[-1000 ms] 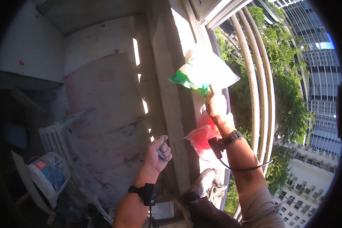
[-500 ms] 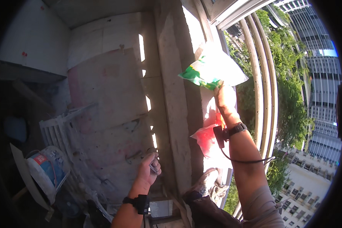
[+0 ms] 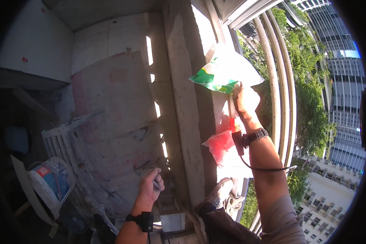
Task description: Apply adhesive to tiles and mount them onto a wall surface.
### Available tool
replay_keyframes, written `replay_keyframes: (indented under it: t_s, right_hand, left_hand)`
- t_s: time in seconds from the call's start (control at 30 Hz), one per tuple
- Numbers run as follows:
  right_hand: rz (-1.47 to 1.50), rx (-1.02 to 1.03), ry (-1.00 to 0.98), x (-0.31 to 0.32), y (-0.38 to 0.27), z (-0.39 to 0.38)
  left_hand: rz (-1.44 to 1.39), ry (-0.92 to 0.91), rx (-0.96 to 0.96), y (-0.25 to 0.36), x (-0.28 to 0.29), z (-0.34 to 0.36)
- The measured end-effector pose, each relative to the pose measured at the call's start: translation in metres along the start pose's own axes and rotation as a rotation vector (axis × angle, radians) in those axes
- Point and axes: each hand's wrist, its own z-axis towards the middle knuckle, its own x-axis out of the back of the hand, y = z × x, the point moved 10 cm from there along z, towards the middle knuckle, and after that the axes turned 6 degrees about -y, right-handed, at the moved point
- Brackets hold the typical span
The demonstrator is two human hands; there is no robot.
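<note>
My right hand (image 3: 247,99) is closed on the near edge of a white and green plastic bag (image 3: 236,67) on the sunlit window ledge. Strong glare washes out much of that bag. Nearer to me on the ledge lies a red and white plastic bag (image 3: 220,149), partly behind my right wrist. My left hand (image 3: 151,184) is held low over the dusty floor, fingers curled round a small grey object that I cannot make out.
A dusty bucket (image 3: 53,179) with a blue and red label stands at lower left, beside a whitish slatted frame (image 3: 55,142). Pale rails (image 3: 286,81) run outside the window, above trees far below. A dusty shoe (image 3: 220,194) rests near the ledge.
My left hand has shifted slightly left and toward me. The right wrist has turned and moved a little to the right, with its grip still at the green and white bag's edge.
</note>
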Motion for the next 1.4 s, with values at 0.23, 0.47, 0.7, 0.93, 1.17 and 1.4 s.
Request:
replay_keyframes:
  t_s: [0.23,0.47,0.7,0.93,1.17,1.4]
  right_hand:
    - [0.081,0.093,0.171,0.012,0.003,-0.013]
    - [0.253,0.108,0.207,-0.002,0.017,-0.009]
    - [-0.090,0.143,-0.007,-0.011,0.001,0.000]
    - [-0.080,0.097,0.067,-0.008,0.002,-0.002]
    - [-0.059,0.029,0.014,0.000,0.001,0.002]
    - [0.012,0.015,0.152,0.019,0.005,-0.011]
  left_hand:
    - [-0.006,0.017,0.009,-0.005,0.013,-0.004]
    - [0.026,0.021,0.011,-0.004,0.019,-0.008]
    - [-0.009,0.051,0.005,-0.007,0.033,-0.013]
    - [-0.008,0.077,0.013,-0.011,0.043,-0.019]
    - [0.001,0.108,0.005,-0.010,0.048,-0.021]
    - [0.014,0.111,-0.001,-0.006,0.050,-0.024]
